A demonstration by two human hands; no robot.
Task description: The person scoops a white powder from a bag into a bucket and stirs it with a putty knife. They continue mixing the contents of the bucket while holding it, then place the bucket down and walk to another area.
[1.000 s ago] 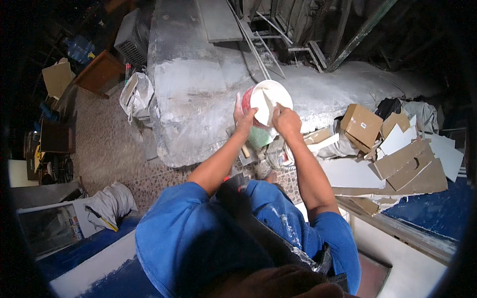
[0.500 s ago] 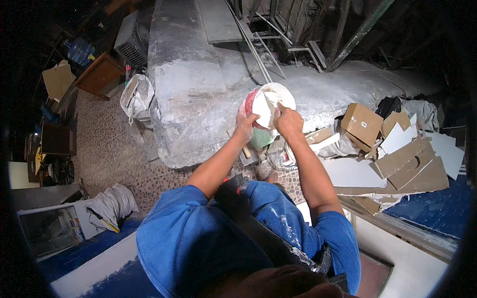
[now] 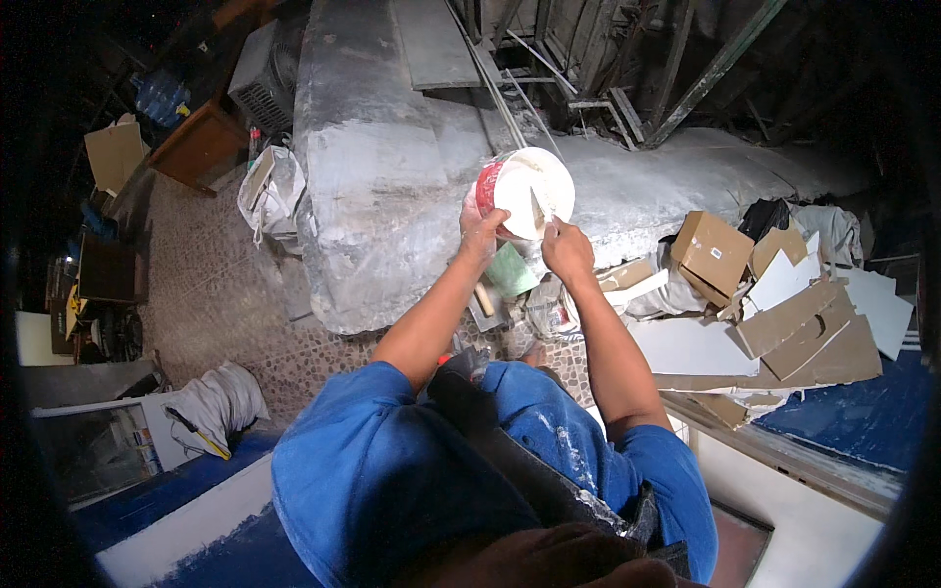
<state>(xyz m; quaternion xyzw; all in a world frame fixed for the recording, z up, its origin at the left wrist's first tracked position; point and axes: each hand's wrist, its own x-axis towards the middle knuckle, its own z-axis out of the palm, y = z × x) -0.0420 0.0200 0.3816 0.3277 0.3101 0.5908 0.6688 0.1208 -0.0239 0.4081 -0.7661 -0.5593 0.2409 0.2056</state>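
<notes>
In front of me, my left hand (image 3: 479, 235) grips the side of a red and white plastic tub (image 3: 486, 184), its thumb over the rim. The tub tilts toward me and shows white paste inside. Fingers of my right hand (image 3: 568, 249) are closed at the tub's right rim on a putty knife. Its blade (image 3: 538, 208) reaches into the tub, against the paste; the handle is mostly hidden in my fist. Below the tub are a green sheet piece (image 3: 512, 271) and a tool with a wooden handle (image 3: 484, 299).
A grey, dust-covered slab (image 3: 372, 196) stretches ahead, with thin strips (image 3: 505, 108) lying over it. Cardboard boxes (image 3: 713, 253) and broken white boards are heaped at right. A white sack (image 3: 272, 191) stands left of the slab. Pebbled floor (image 3: 221, 294) lies at left.
The tub and both hands have shifted slightly up and left. My right hand has drawn back from inside the tub toward its near right rim, and the knife blade shows more clearly.
</notes>
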